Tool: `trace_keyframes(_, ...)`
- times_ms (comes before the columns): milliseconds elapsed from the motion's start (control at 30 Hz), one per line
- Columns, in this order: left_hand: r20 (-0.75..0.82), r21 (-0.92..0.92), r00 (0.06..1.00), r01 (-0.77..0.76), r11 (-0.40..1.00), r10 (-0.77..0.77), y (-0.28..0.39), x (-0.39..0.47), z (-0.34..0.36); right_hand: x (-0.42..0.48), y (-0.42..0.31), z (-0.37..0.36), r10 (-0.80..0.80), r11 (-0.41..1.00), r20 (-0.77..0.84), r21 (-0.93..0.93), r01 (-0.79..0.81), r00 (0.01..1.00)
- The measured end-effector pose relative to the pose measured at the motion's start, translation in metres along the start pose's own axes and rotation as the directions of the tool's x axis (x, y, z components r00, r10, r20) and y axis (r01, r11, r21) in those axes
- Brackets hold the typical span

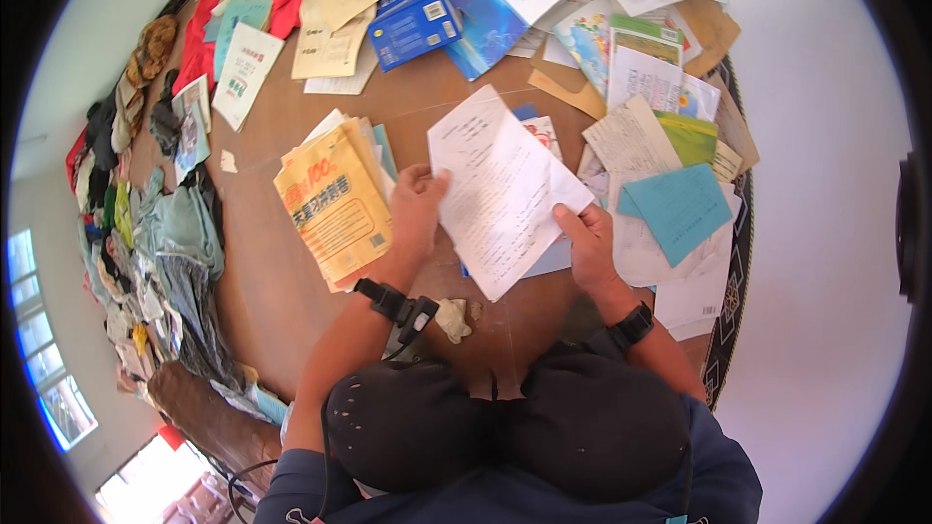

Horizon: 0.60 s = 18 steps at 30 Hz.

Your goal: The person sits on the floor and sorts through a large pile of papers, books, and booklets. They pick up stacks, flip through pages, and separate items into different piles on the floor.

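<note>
Printed white paper sheets (502, 196) are held up in front of me, tilted, above the brown floor. My left hand (421, 200) is at their left edge, its thumb against the paper. On the lower right corner my right hand (588, 236) pinches them between thumb and fingers. Just left of my left hand lies a stack of papers topped by a yellow printed booklet (335, 204). Beneath the held sheets, partly hidden, are a red-and-white printed item (540, 129) and something blue. A folded blue-green paper (677, 211) rests on other papers to the right of my right hand.
Books and papers spread across the far side, among them a blue book (415, 25) and a white booklet (247, 73). Piled clothes (186, 225) line the left. A crumpled pale scrap (453, 320) lies near my knees. A dark patterned border (732, 298) runs along the right.
</note>
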<state>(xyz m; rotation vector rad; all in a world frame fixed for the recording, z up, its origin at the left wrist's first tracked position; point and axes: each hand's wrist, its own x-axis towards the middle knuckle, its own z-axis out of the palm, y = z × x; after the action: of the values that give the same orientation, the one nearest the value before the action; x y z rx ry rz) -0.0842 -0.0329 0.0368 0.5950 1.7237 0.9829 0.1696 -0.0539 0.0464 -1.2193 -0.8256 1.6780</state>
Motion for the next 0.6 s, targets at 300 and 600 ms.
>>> trace_keyframes(300, -0.053, 0.047, 0.998, -0.025, 0.999, 0.027, -0.036, 0.016, -0.004, -0.007, 0.015, -0.012, 0.087, 0.995, -0.04, 0.049, -0.085, 0.995)
trace_keyframes(600, 0.097, 0.484, 0.975, -0.22, 0.847, 0.197, -0.03, 0.009, 0.044, -0.027, 0.056, -0.075, 0.36, 0.796, -0.197, -0.444, -0.411, 0.912)
